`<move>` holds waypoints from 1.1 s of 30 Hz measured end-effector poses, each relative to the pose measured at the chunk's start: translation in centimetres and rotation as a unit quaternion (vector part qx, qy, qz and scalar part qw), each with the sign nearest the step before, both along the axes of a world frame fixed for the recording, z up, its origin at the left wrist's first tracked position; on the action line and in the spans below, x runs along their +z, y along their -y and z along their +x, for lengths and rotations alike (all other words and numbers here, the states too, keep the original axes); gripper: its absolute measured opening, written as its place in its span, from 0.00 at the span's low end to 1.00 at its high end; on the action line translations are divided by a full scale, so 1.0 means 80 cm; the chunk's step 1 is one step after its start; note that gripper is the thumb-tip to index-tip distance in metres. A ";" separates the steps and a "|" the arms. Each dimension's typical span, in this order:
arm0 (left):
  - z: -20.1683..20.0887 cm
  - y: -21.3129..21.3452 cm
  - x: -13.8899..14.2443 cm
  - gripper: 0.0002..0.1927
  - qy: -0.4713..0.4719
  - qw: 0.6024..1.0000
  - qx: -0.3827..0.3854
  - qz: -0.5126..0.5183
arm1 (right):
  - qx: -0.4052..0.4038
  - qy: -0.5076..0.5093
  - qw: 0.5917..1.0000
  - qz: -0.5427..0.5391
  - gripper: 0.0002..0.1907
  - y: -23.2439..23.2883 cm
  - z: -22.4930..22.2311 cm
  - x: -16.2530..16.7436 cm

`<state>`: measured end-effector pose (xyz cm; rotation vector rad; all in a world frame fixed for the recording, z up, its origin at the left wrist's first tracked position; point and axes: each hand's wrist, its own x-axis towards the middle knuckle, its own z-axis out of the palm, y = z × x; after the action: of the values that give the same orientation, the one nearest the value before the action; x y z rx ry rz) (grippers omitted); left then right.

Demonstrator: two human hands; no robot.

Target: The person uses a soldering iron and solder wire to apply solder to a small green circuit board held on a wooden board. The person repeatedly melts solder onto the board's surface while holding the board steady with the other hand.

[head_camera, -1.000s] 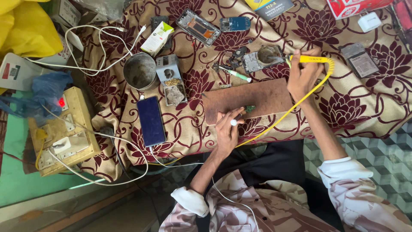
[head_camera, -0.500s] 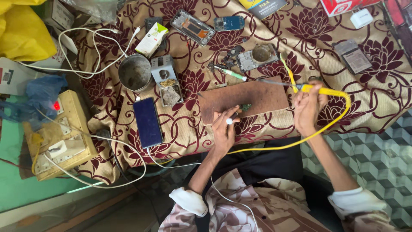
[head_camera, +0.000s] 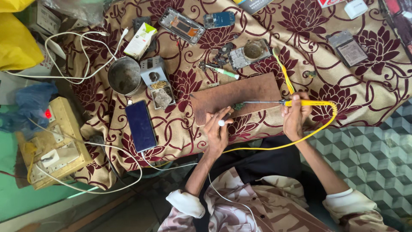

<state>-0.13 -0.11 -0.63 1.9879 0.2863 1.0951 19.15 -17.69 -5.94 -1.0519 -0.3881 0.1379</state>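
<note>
My right hand [head_camera: 295, 117] grips a yellow-handled soldering iron [head_camera: 300, 103]. Its thin metal tip points left and reaches a small green part [head_camera: 238, 105] on a brown wooden board [head_camera: 240, 94]. A yellow cord runs from the handle and loops back toward me. My left hand [head_camera: 217, 131] rests at the board's front edge and pinches a slim white-tipped tool [head_camera: 223, 121] near the green part.
A dark phone [head_camera: 140, 126] lies left of the board, next to a metal cup [head_camera: 124, 76] and a small grey holder [head_camera: 156, 81]. Opened phone parts [head_camera: 181, 25] sit at the back. A wooden power box [head_camera: 51, 146] with white cables stands at the far left.
My right hand brought the soldering iron down from the back of the cloth to the board, so its tip now lies on the green part. My left hand stayed in place.
</note>
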 end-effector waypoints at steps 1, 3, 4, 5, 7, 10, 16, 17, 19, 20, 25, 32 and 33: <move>-0.002 0.001 0.001 0.16 0.001 1.000 0.001 0.007 | 0.003 0.000 1.000 -0.005 0.11 0.001 -0.003 0.000; -0.003 -0.001 0.003 0.16 0.009 1.000 -0.001 0.023 | 0.003 0.006 1.000 -0.011 0.10 0.002 -0.007 -0.002; -0.003 -0.001 0.004 0.16 0.007 1.000 -0.004 0.018 | 0.001 0.014 1.000 -0.013 0.10 0.003 -0.008 -0.003; -0.004 -0.001 0.004 0.15 0.004 1.000 -0.004 0.013 | 0.001 0.022 1.000 -0.014 0.10 0.003 -0.008 -0.004; -0.006 0.001 0.005 0.15 0.002 1.000 -0.002 0.010 | 0.000 0.013 1.000 -0.012 0.09 0.004 -0.009 -0.006; -0.005 0.000 0.006 0.16 0.010 1.000 0.001 0.015 | -0.001 -0.007 1.000 0.005 0.09 0.003 -0.007 -0.008; -0.007 -0.002 0.008 0.17 0.017 0.999 -0.001 0.041 | 0.010 0.019 1.000 0.000 0.09 0.004 -0.006 -0.012; -0.007 -0.002 0.008 0.18 0.015 0.999 0.007 0.046 | 0.010 0.023 1.000 -0.004 0.09 0.004 -0.006 -0.012; -0.008 -0.001 0.008 0.18 0.013 0.998 0.014 0.054 | 0.011 0.029 0.999 -0.007 0.09 0.006 -0.008 -0.013; -0.008 -0.001 0.007 0.18 0.015 0.998 0.013 0.058 | 0.013 0.033 0.999 -0.005 0.10 0.005 -0.007 -0.013; -0.005 0.000 0.003 0.18 0.019 0.997 0.020 0.065 | 0.007 0.050 0.999 -0.006 0.10 0.007 -0.007 -0.011; -0.008 -0.003 0.003 0.18 0.019 0.998 0.005 0.066 | 0.006 0.063 0.998 -0.029 0.10 0.007 -0.008 -0.006; -0.009 -0.002 0.003 0.17 0.015 0.998 0.004 0.065 | 0.004 0.053 0.998 -0.032 0.10 0.008 -0.010 -0.006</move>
<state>-0.84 0.05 -0.42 2.0847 0.2110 1.1737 18.38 -18.31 -6.43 -1.1240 -0.4872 0.1017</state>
